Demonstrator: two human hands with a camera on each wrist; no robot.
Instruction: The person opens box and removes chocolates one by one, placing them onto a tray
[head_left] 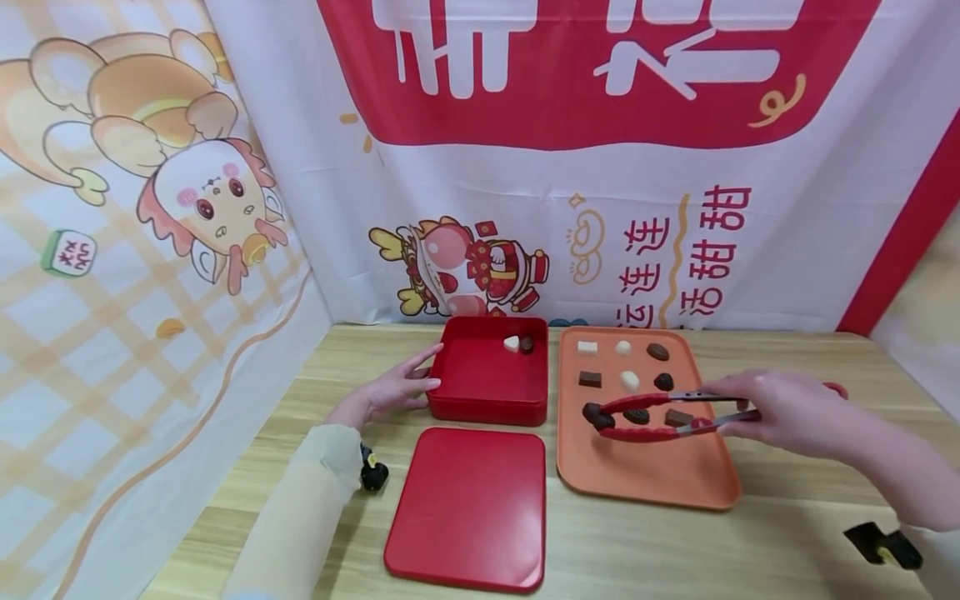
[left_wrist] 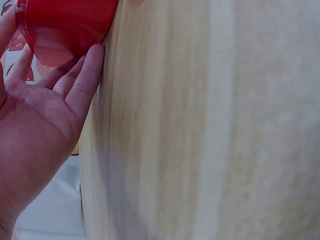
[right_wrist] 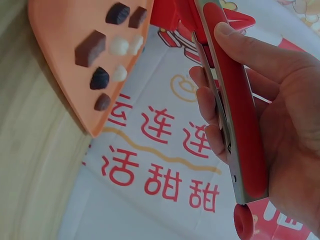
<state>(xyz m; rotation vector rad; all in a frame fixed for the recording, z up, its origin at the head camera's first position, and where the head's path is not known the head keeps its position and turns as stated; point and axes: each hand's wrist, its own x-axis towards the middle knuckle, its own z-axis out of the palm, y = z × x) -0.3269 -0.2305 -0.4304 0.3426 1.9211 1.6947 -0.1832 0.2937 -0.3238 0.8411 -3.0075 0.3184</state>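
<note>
My right hand (head_left: 787, 408) grips red-and-silver tongs (right_wrist: 240, 110), the thumb lying along one handle. Their red tips reach over an orange tray (head_left: 637, 479), around a dark chocolate (head_left: 597, 415) at its left side. Rows of white and brown chocolates sit on the tray, a ridged dark one (head_left: 636, 415) between the tong arms. My left hand (head_left: 390, 387) touches the left wall of a square red box (head_left: 480, 412), fingers extended along it in the left wrist view. Inside the box, a white chocolate (head_left: 512, 343) and a dark one (head_left: 527, 344) lie near the back right.
A red square lid (head_left: 472, 508) lies flat on the wooden table (head_left: 622, 550) in front of the box. The tray stands just right of the box. A printed cloth (head_left: 330, 192) hangs behind the table, with another along the left side.
</note>
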